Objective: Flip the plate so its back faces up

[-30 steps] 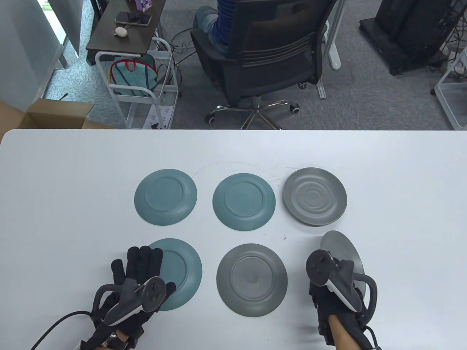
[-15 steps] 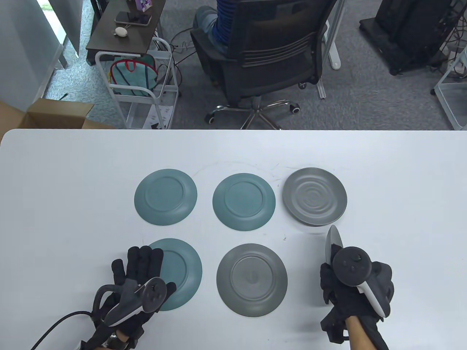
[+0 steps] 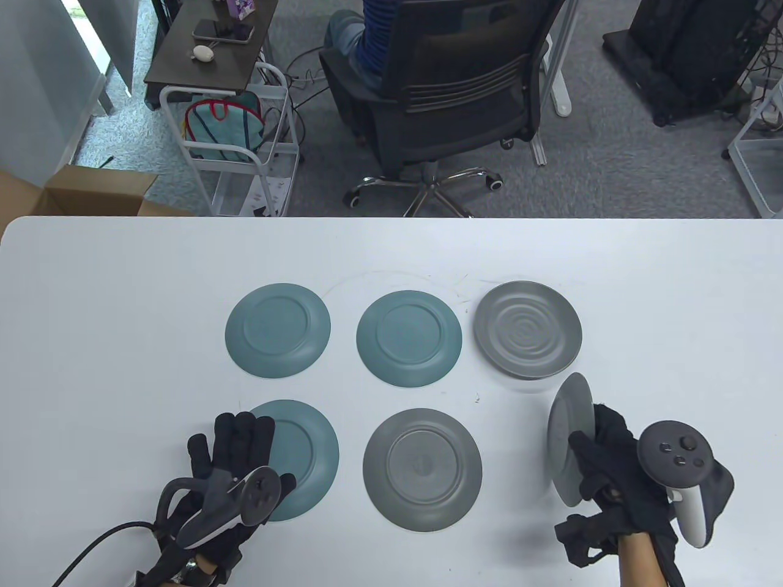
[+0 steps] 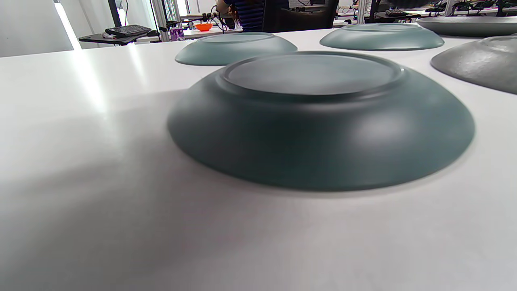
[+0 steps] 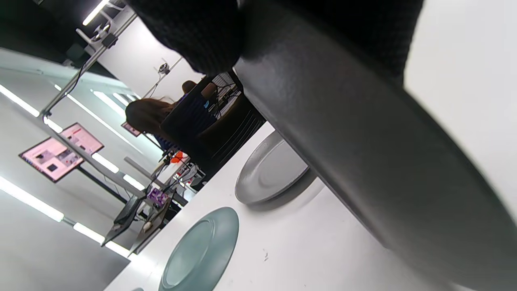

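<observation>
My right hand [image 3: 592,449] grips a grey plate [image 3: 567,440] at the front right and holds it steeply on edge above the table. In the right wrist view the plate [image 5: 363,153] fills the frame under my gloved fingers [image 5: 194,32]. My left hand [image 3: 235,431] lies flat with fingers spread, over the left rim of a teal plate [image 3: 309,449] that lies back up. That teal plate also shows in the left wrist view [image 4: 319,121], where no fingers are seen.
On the white table [image 3: 92,336] lie two teal plates back up [image 3: 278,330] [image 3: 408,338], a grey rippled plate face up [image 3: 527,329] just behind the held one, and a grey plate back up [image 3: 422,468] at front middle. An office chair [image 3: 440,92] stands beyond the table.
My right hand has rolled over and moved right, turning the grey plate from a lean through upright on its edge to its other side. My left hand has not moved.
</observation>
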Tool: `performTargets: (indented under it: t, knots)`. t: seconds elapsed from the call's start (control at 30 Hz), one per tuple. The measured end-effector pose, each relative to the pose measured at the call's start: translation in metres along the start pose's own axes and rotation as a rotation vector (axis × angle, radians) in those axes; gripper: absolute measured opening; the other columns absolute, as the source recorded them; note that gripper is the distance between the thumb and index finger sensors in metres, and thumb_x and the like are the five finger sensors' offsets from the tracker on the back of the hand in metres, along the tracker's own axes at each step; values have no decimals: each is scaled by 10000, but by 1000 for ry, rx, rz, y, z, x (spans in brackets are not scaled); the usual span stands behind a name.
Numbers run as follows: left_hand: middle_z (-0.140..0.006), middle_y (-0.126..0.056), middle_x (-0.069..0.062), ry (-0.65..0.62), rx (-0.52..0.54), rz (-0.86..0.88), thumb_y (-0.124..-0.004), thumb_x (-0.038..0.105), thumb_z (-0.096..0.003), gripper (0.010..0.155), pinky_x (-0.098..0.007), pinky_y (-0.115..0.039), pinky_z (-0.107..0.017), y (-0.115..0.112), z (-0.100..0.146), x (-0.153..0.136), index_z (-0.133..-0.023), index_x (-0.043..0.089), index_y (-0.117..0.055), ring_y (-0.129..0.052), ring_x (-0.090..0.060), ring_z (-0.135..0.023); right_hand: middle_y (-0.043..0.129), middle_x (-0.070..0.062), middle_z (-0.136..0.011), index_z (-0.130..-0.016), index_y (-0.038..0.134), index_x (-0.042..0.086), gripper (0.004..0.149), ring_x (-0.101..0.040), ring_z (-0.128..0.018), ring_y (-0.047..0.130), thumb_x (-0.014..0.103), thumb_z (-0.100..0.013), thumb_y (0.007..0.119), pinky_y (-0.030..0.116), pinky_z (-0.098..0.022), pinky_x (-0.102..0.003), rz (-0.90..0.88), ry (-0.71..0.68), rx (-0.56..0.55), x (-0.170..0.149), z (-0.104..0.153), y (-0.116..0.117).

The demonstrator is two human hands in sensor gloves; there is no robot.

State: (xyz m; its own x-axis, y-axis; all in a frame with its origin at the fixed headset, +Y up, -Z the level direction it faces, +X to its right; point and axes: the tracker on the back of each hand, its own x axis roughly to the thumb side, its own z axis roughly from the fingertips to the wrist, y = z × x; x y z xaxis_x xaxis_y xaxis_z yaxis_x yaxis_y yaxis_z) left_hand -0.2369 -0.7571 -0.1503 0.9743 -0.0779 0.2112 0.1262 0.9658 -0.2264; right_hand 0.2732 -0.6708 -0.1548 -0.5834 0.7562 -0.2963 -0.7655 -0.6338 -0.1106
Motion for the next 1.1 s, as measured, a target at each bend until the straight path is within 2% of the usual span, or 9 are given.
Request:
performTargets:
  t: [0.2, 0.3, 0.5, 0.73, 1.1]
  knots:
    - [-1211, -229, -210, 0, 0, 2, -495, 691, -563, 896, -737, -320, -757, 0, 0, 0, -1188, 148, -152, -288, -507, -1165, 883, -155, -736, -943, 606, 13, 614, -314, -512, 981, 257, -449, 879, 872, -309, -329, -18, 74, -102, -20, -6, -11]
    - [-1211, -229, -209, 0, 2, 2, -494, 691, -563, 896, -736, -321, -757, 0, 0, 0, -1188, 148, -151, -288, -505, -1165, 873, -115, -718, -951, 595, 23, 654, -283, -490, 968, 276, -433, 903, 858, -298, -309, -15, 125, -112, -30, -10, -13]
    - [-1211, -232, -211, 0, 0, 3, -495, 692, -563, 897, -737, -322, -756, 0, 0, 0, -1188, 147, -151, -292, -508, -1164, 856, -109, -723, -971, 564, 3, 694, -285, -500, 955, 311, -442, 891, 851, -310, -315, -35, 219, -105, -51, -15, -15]
    - [-1212, -229, -212, -1, -2, 5, -495, 691, -563, 898, -737, -322, -756, 0, 0, 0, -1189, 146, -150, -289, -510, -1164, 828, -144, -773, -1003, 521, -23, 737, -326, -561, 935, 344, -457, 853, 845, -365, -365, -31, 332, -67, -86, -17, -7]
    - [-1211, -231, -210, 0, -4, 3, -493, 693, -562, 898, -736, -324, -757, 0, 0, 0, -1187, 148, -149, -291, -508, -1164, 787, -217, -857, -1034, 474, -41, 769, -387, -622, 911, 370, -477, 809, 837, -411, -403, 13, 446, -13, -109, -20, 3]
